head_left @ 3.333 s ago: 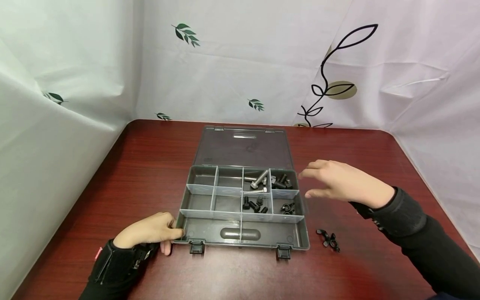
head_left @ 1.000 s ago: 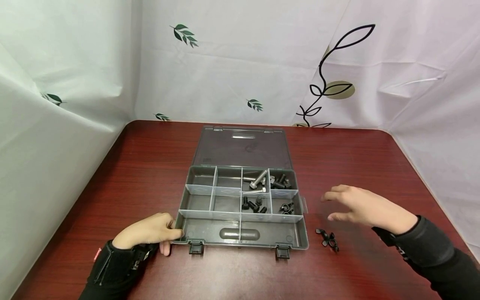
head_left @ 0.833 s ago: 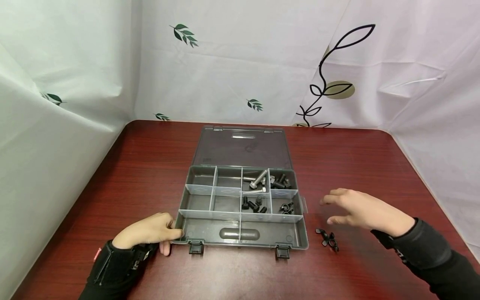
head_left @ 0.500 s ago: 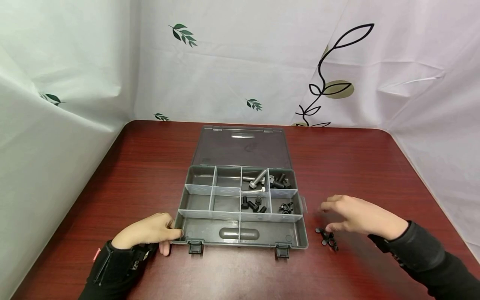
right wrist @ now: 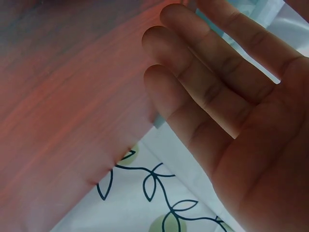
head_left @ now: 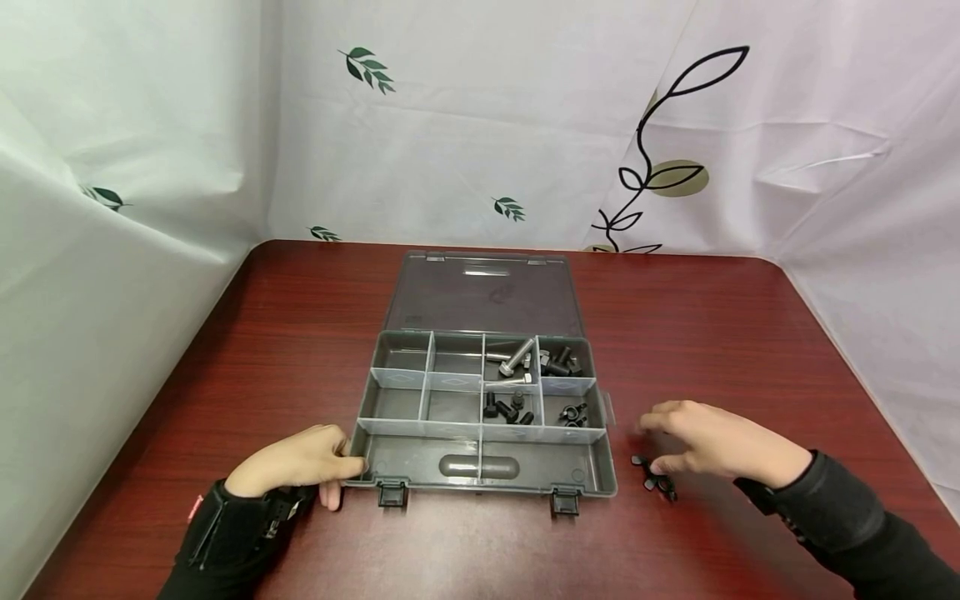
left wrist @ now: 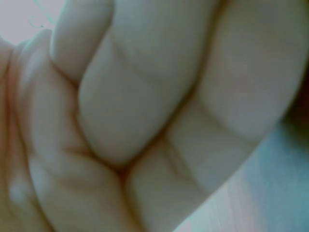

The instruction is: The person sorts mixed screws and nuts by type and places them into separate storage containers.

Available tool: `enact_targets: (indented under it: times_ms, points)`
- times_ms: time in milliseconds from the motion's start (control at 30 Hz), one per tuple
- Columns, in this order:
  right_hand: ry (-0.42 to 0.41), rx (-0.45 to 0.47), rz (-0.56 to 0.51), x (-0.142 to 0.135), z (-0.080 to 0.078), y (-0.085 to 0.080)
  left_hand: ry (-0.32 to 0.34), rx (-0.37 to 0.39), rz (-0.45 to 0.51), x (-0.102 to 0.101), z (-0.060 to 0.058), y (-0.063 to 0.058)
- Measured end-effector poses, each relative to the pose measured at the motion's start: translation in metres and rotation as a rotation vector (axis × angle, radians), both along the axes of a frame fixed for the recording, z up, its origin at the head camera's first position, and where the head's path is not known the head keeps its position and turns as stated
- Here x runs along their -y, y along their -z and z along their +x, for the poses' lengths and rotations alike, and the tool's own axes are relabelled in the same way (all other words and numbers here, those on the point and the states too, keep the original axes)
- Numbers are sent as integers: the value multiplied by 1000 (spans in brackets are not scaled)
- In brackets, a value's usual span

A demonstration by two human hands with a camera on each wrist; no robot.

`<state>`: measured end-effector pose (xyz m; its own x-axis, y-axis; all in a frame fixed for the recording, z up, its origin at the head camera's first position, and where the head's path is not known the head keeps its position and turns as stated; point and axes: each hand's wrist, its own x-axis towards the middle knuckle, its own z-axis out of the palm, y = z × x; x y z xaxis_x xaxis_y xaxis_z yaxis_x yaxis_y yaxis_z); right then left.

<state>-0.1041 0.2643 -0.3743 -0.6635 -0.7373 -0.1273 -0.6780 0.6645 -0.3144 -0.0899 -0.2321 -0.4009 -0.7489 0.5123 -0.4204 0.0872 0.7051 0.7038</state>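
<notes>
A grey see-through compartment box (head_left: 420,429) lies on the table with its lid (head_left: 483,292) folded back. My left hand (head_left: 307,458) grips the front left corner, thumb over the wall and fingers curled outside, as the left wrist view also shows. Beyond the box's right side, my right hand (head_left: 712,442) hovers over small black winged pieces (head_left: 663,487), its thumb partly covering them. Its fingers are slightly bent and spread, with nothing in the palm in the right wrist view. Whether the thumb touches the pieces I cannot tell.
Silver bolts (head_left: 517,358), black bolts (head_left: 506,408), more dark bolts (head_left: 562,364) and small black ring-like pieces (head_left: 573,415) lie in separate right-hand compartments. Two black latches (head_left: 392,495) hang at the box's front. White printed cloth (head_left: 450,125) surrounds the reddish table (head_left: 315,308).
My right hand has moved away from the box's right side, then lowered toward the loose black pieces and now partly covers them. The left hand keeps its grip on the corner.
</notes>
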Motion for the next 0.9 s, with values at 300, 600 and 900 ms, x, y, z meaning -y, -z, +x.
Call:
enact_targets:
  times_ms: [300,600,900]
  points:
    - [-13,72,-26,3,2,8,-2,-1,7,0,0,2]
    - [-48,136,-62,7,0,12,-3,1,19,1,0,2]
    - [-73,144,-66,12,-2,17,-11,5,11,0,0,2]
